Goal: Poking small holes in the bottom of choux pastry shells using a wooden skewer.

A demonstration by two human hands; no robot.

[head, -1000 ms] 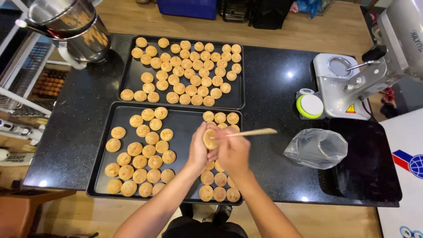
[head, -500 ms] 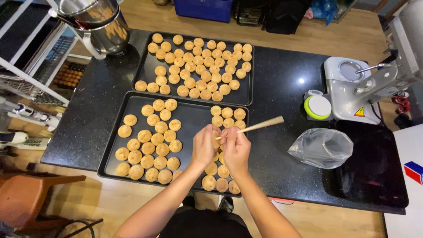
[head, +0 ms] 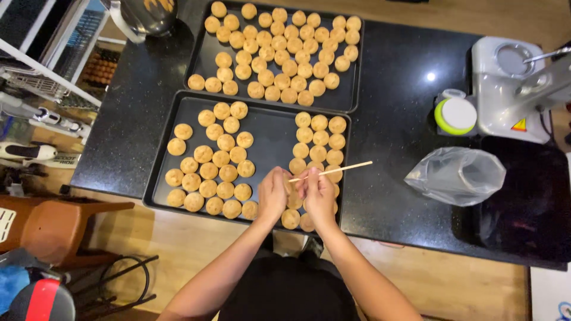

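A black speckled desk [head: 392, 119] is standing over a wooden floor, carrying two dark baking trays of small round golden pastries. Both hands are hovering close together over the near right corner of the nearer tray [head: 159, 178]. The left hand [head: 273, 193] is curling around something small, though what it is clamping is hidden by the fingers. The right hand [head: 318, 193] is pinching a thin wooden stick [head: 333, 171], which is slanting up and away to the right over the column of pastries [head: 320, 139] just beyond the hands. More pastries are lying in a loose cluster to the left of the hands. To the right, a crumpled clear plastic bag [head: 455, 175] is resting, and beyond it a round container with a green-rimmed lid [head: 455, 116].
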